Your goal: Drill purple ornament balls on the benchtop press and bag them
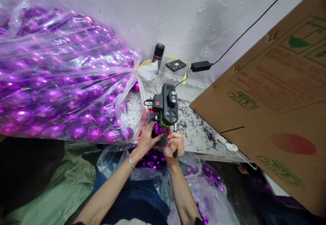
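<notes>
My left hand (148, 137) has its thumb and fingers closed round a shiny purple bauble (158, 128), which sits under the head of a small bench drill press (169, 104). The drill bit itself is hidden. My right hand (175, 144) is wrapped round the press's feed lever (175, 127), whose black grip end pokes out below the fist. Beneath the press lies a dark base plate over something red. More purple baubles (152, 160) lie in an open clear plastic bag on my lap.
A big tied clear bag of purple baubles (63, 82) fills the left side. A large cardboard box (267, 92) stands on the right. Behind the press are a dark-capped bottle (159, 52), a phone (175, 65) and a power adapter (201, 66). Black shavings (193, 123) litter the tabletop.
</notes>
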Tool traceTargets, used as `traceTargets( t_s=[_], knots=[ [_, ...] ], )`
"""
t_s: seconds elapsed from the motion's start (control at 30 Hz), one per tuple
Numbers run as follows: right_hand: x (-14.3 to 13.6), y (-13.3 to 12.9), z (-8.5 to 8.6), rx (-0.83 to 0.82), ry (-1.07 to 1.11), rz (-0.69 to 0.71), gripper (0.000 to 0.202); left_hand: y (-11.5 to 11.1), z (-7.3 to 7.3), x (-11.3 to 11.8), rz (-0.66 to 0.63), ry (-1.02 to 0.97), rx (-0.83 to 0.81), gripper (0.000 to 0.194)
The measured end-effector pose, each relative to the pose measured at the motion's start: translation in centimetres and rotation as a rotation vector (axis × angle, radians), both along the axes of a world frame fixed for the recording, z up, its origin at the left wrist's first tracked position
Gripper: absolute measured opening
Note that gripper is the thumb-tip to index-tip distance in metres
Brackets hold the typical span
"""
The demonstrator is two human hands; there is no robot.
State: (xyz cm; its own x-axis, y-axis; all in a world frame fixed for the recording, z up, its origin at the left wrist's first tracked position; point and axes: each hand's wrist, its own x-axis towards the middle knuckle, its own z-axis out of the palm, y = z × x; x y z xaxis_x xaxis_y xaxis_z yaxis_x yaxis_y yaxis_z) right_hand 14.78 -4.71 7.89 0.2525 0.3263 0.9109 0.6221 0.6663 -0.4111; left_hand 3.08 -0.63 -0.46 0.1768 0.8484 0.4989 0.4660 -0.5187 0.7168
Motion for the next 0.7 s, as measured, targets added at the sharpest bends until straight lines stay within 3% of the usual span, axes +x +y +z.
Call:
traceTargets(
  t_s=[0.1, 0.2, 0.33, 0.43, 0.5, 0.53, 0.6, 0.7],
  knots=[
    [0.0, -0.1, 1.1, -0.016, -0.011, -0.01, 0.04, 0.4, 0.2, 0.0, -0.017, -0.02, 0.027, 0.054],
    [0.1, -0.4, 3.5, -0.084, 0.013, -0.009, 0.042, 0.6, 0.3, -0.2, -0.041, -0.017, 0.02, 0.056],
    [0.3, -1.0, 6.2, -0.203, 0.074, 0.002, 0.04, -1.6, -0.1, -1.3, -0.112, 0.006, 0.068, 0.057],
    [0.5, -1.3, 6.3, -0.238, 0.045, 0.009, 0.039, -4.4, -0.2, -3.0, -0.174, 0.049, 0.129, 0.059],
    [0.5, -1.4, 5.9, -0.207, -0.004, 0.015, 0.039, -4.8, 0.7, -4.1, -0.175, 0.04, 0.135, 0.057],
    [0.5, -1.4, 5.6, -0.184, -0.021, 0.017, 0.039, -4.0, 1.6, -4.6, -0.15, 0.016, 0.122, 0.051],
    [0.5, -1.3, 5.3, -0.148, -0.028, 0.016, 0.039, -0.3, 4.1, -5.2, -0.039, -0.049, 0.055, 0.034],
    [0.3, -1.2, 5.2, -0.134, -0.014, 0.004, 0.039, 8.9, 8.6, -5.4, 0.208, -0.063, -0.158, 0.034]
  ],
)
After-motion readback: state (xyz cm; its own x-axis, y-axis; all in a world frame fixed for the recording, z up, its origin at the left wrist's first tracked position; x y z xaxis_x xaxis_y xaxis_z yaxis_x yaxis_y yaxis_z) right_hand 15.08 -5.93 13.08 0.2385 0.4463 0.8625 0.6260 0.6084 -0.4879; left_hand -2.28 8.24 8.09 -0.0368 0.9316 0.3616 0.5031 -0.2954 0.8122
